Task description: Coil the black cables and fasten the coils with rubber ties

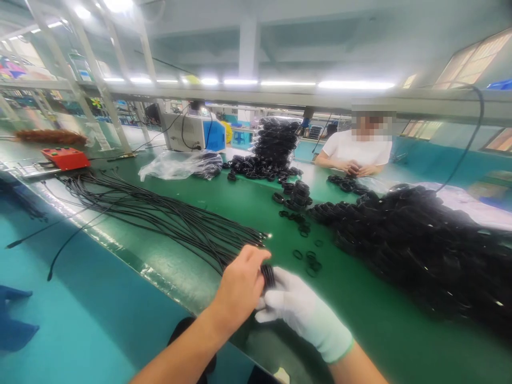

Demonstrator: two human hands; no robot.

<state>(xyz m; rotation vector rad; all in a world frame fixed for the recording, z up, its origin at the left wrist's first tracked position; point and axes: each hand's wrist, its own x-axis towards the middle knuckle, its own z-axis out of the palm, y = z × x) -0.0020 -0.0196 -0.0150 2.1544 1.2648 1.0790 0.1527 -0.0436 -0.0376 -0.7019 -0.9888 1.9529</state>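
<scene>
A small black coil of cable [268, 277], its turns lying side by side, is held above the front part of the green table. My right hand [300, 309], in a white glove, is closed around it from the right. My bare left hand [240, 280] presses against its left side with curled fingers, the index finger reaching over the top. The hands partly hide the coil. Just beyond my left hand lie the ends of a long bundle of loose black cables [172, 213].
A large heap of black coils [416, 250] covers the right side. Small black rings [312, 261] lie mid-table. Farther back are stacked coils [276, 144], a plastic bag [172, 165] and a blue-and-white machine [196, 133]. A red device [66, 158] sits left. A person [356, 149] works opposite.
</scene>
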